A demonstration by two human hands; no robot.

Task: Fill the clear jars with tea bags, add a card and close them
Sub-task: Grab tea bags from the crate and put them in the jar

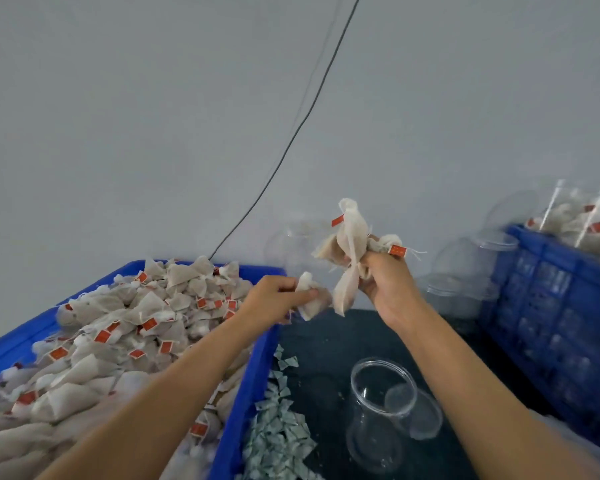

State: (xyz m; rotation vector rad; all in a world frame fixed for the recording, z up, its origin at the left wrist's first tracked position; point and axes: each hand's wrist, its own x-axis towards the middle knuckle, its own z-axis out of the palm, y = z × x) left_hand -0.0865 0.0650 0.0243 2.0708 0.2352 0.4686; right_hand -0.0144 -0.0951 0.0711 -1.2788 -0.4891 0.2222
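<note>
Large blue crate (246, 386) at left, heaped with tea bags (118, 334), red tags showing throughout. Second blue crate (548, 306) at right, holding filled jars (575, 220); empty clear jars (465, 268) stacked between it and the wall. Dark surface (329, 344) in the middle. Strewn pile of small pale cards (278, 431) lies along the left crate's outer wall.

One open clear jar (381, 410) stands upright on the surface, mouth up, nothing visible inside. A clear lid (423, 417) appears to lie just beside it on the right; the transparency makes the outline hard to read.

Right hand (388, 282) raised above the surface, its grip clenched round a bunch of tea bags (350, 244), bags fanning up and down out of the fist. Left hand (278, 299) over the crate's far corner, pinching a single tea bag (309, 299), just beside the right hand's bunch.

Key relation: the open jar sits well below both hands and nearer the body, almost directly under the right forearm. Right hand is the nearer to it. Judged step: gathering a jar's worth, the left feeding the right. Next move likely calls for lowering the bunch straight down into the upright mouth; trailing bags may catch the rim.
</note>
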